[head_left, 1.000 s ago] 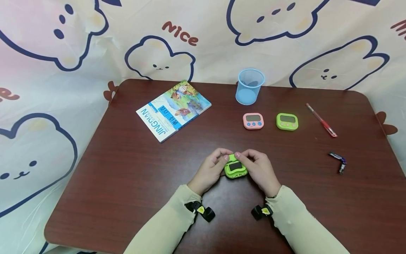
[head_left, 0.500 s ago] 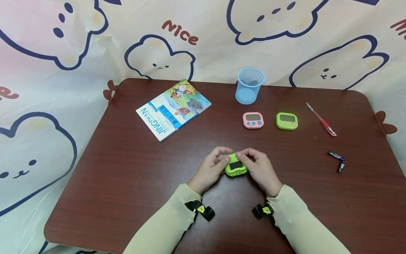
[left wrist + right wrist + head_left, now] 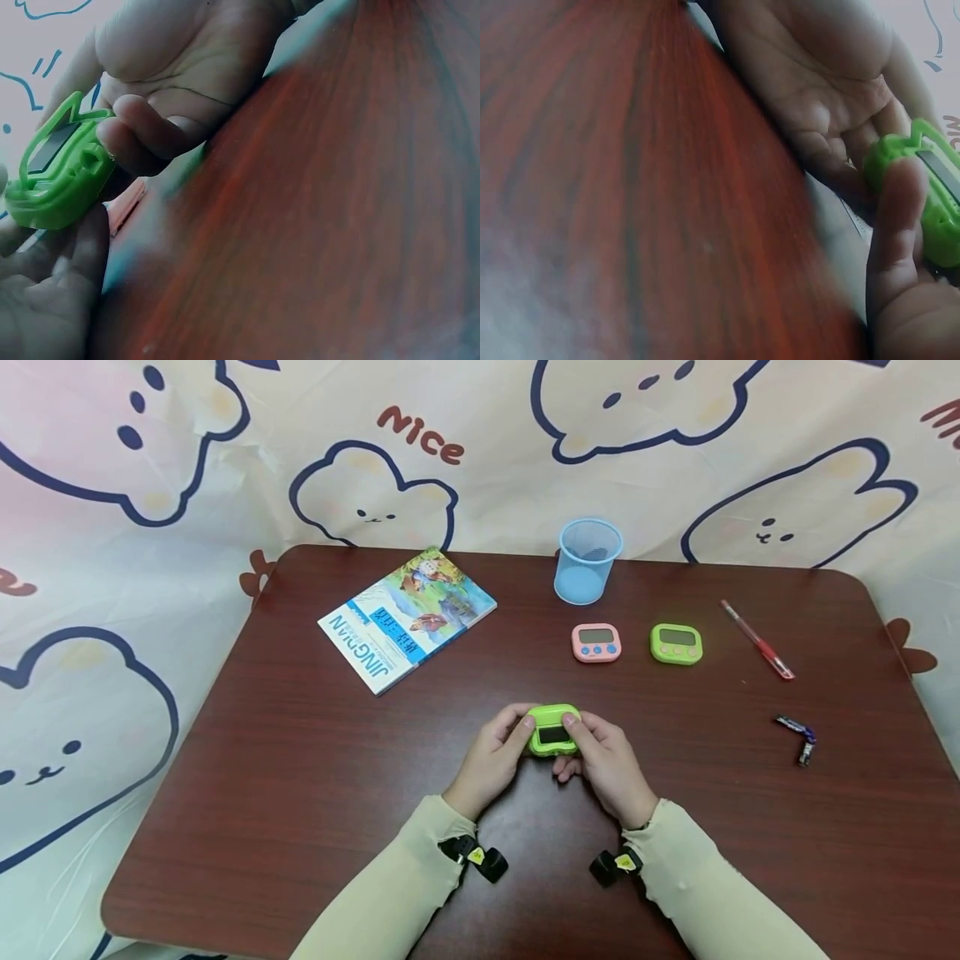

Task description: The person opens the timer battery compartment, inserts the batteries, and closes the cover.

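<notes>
Between my two hands is a green timer (image 3: 553, 730), its dark rectangular patch facing up in the head view. My left hand (image 3: 491, 758) grips its left side, thumb on top. At the right side my right hand (image 3: 613, 770) holds it with the thumb on the upper face, while some fingertips show below its near edge. In the left wrist view the green timer (image 3: 66, 196) has a thin green frame-like flap standing up from its face beside the dark patch. The right wrist view shows only part of the green timer (image 3: 939, 238), cut off by the frame edge.
Beyond the hands lie a pink timer (image 3: 596, 643) and another green timer (image 3: 677, 644). A blue cup (image 3: 588, 562) stands at the back edge, a book (image 3: 408, 620) to the left. A red pen (image 3: 757, 640) and small batteries (image 3: 797, 727) lie on the right of the table (image 3: 300, 827).
The green timer has moved slightly away from the body and turned straighter between the hands. Some right-hand fingers have come into view below it, and the left fingers sit closer against it.
</notes>
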Motion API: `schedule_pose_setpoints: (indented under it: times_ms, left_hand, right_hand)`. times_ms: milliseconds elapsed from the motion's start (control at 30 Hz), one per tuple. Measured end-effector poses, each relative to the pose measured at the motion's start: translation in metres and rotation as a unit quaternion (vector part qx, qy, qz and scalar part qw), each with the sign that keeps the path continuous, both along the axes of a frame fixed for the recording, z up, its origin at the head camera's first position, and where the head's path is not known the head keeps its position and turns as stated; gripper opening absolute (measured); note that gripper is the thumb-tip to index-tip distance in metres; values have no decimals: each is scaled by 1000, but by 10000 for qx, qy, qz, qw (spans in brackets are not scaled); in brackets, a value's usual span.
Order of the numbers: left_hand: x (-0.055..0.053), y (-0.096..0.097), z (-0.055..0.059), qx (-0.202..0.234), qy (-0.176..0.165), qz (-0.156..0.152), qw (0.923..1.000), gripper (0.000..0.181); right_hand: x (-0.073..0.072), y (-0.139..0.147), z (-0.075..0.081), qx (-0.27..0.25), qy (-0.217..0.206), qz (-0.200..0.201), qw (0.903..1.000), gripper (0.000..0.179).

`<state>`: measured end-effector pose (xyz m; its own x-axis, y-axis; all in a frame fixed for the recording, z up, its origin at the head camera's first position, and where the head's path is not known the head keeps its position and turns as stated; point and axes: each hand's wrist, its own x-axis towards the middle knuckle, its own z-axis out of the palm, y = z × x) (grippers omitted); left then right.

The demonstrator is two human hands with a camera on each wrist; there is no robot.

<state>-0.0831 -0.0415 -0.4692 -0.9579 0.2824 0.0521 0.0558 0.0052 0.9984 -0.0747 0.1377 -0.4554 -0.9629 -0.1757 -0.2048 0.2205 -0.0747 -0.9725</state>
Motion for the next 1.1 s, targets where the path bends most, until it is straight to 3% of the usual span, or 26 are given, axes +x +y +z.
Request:
schedule_pose_setpoints:
  times_ms: [167,267,867,1000,1100]
  left_hand:
    - [1,1,4,202,-602,-238,9977,39]
    - [0,1,4,221,-806,-231,9962,39]
    - [-2,-2,6,286,-862,-468,9948,34]
    - [-3,-2,5,543,-1057,-420,9920,35]
    - [-3,-3,4,939,-1247,-330,9872,38]
  right_hand:
    - [1,-1,-1,-282,-25,11,9996,39]
    - [1,0,-1,-355,-59,37,9993,38]
    - [-1,-1,3,-310,-238,85,9992,34]
    - [-1,0,1,-300,-112,103,9994,35]
    - [-1,1,0,-389,206,245,9987,32]
